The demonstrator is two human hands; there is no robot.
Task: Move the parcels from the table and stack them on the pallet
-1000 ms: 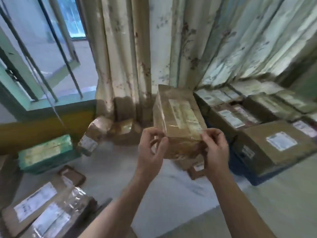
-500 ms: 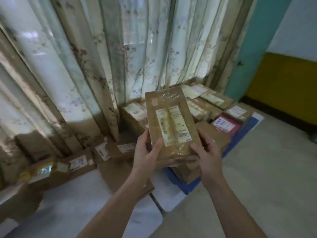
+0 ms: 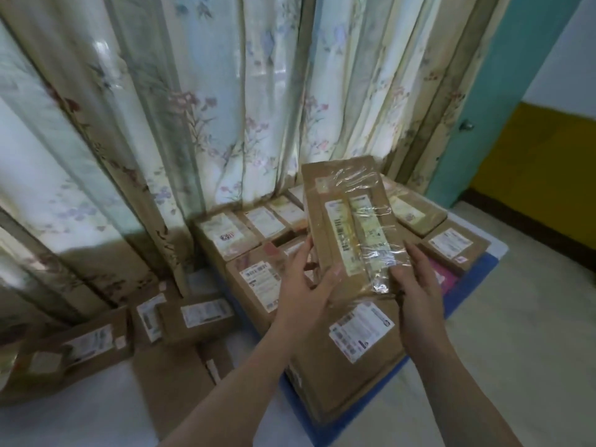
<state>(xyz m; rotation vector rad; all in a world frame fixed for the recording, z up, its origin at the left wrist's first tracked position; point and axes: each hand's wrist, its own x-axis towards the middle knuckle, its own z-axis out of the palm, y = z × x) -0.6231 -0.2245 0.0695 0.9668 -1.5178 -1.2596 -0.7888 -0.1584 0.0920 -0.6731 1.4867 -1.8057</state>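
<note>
In the head view, the left hand (image 3: 298, 295) and the right hand (image 3: 416, 291) are holding a taped brown parcel (image 3: 350, 227) between them, fingers (image 3: 333, 274) curled around its lower corners. The parcel is hanging tilted above the stacked parcels (image 3: 348, 346) lying on the blue pallet (image 3: 471, 282). More boxes (image 3: 196, 314) are sitting on the white desk (image 3: 80, 414) beside the floral curtain (image 3: 193, 108).

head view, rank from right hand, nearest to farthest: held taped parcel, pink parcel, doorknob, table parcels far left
1. Brown cardboard parcel wrapped in clear tape: gripped by the right hand, also held by the left hand.
2. Pink flat parcel: just right of the hand, on the pallet stack.
3. Round metal doorknob: on the teal door, upper right.
4. Brown cardboard parcels on the white table: far left.
</note>
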